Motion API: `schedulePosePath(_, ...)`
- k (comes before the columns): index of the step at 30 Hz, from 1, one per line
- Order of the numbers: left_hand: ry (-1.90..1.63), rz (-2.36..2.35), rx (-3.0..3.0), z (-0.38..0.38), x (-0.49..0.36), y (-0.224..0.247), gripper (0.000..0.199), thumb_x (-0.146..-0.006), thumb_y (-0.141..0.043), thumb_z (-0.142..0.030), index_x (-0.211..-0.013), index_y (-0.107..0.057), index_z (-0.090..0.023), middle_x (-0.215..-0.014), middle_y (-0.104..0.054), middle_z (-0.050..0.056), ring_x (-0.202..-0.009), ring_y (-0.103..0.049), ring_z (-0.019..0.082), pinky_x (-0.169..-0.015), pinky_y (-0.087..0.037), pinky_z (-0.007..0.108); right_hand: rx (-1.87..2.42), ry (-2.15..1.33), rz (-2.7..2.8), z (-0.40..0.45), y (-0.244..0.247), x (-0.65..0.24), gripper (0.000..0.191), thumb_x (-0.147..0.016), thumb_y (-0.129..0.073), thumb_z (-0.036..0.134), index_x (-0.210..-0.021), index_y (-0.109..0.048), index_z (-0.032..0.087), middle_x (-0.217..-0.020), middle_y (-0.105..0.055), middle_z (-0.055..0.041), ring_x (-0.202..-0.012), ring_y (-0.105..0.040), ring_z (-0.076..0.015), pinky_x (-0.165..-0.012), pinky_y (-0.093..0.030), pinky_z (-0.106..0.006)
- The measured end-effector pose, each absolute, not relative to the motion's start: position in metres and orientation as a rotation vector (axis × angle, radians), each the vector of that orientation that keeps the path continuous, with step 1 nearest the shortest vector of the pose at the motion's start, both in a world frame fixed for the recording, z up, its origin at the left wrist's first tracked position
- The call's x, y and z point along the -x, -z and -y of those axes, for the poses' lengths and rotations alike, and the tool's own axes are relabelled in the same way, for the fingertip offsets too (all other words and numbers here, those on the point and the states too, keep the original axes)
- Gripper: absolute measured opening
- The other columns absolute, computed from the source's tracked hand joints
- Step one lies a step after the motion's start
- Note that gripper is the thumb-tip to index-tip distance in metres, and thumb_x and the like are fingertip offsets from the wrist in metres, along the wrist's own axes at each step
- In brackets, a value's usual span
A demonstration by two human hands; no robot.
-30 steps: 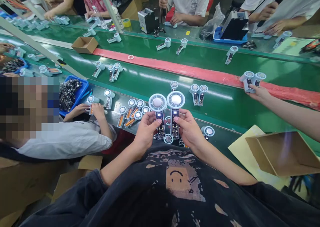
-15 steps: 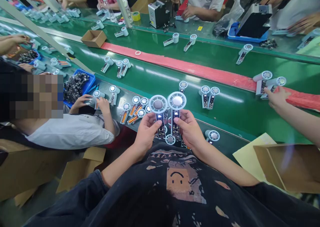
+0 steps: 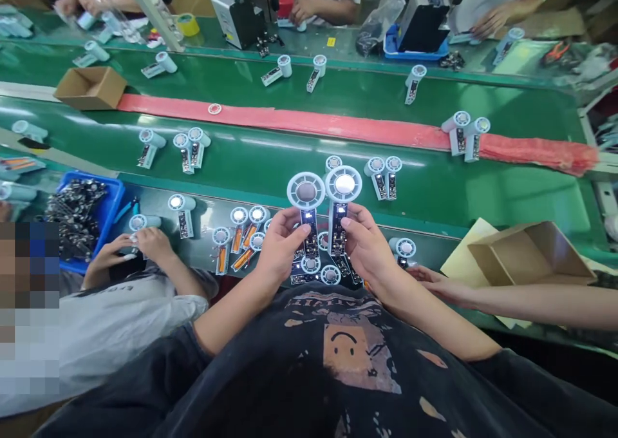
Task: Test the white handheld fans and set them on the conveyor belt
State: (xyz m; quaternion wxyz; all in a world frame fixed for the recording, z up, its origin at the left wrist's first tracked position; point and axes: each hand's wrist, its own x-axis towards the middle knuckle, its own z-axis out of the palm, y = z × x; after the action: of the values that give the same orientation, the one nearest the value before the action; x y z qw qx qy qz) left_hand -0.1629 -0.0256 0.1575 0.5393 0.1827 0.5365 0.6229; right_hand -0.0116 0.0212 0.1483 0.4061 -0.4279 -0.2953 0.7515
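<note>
the left-hand grip (image 3: 284, 243) is holding one pale-blue, round-headed plastic fan (image 3: 306, 192), the right-hand grip (image 3: 365, 243) a matching fan (image 3: 344, 185), above the near grey-green desk (image 3: 202, 230), thumbs (image 3: 300, 235) seemingly steadying lit black circuit boards (image 3: 309, 219) toward the person.

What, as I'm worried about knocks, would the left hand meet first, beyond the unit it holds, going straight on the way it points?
Probably the round-headed unit in the right hand: it lies up and rightward along that line, though depth is unclear here.
</note>
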Motion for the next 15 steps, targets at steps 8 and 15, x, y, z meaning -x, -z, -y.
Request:
schedulePosePath(8,-1.369,-1.233,-0.490,0.011,0.174,-0.146,0.038,-0.060,-0.086,-0.017,-0.089,-0.062,-0.022,-0.090,-0.073,0.002,-0.088,-0.070,0.020,-0.082,-0.055,0.034,1.214,-1.662,0.744,-0.015,-0.146,0.024,0.039,-0.065,-0.082,0.032,-0.096,-0.059,0.030,-0.094,-0.067,0.0017,-0.094,-0.064,-0.0207,-0.087,-0.053,-0.039)
schedulePosePath(15,-1.301,-1.204,-0.526,-0.002,0.176,-0.141,0.038,-0.063,-0.085,-0.016,-0.094,-0.063,-0.021,-0.097,-0.073,0.006,-0.096,-0.070,0.023,-0.086,-0.055,0.036,1.263,-1.520,0.768,-0.014,-0.138,0.023,0.036,-0.069,-0.079,0.035,-0.099,-0.061,0.030,-0.099,-0.068,-0.0010,-0.098,-0.065,-0.0213,-0.093,-0.054,-0.041)
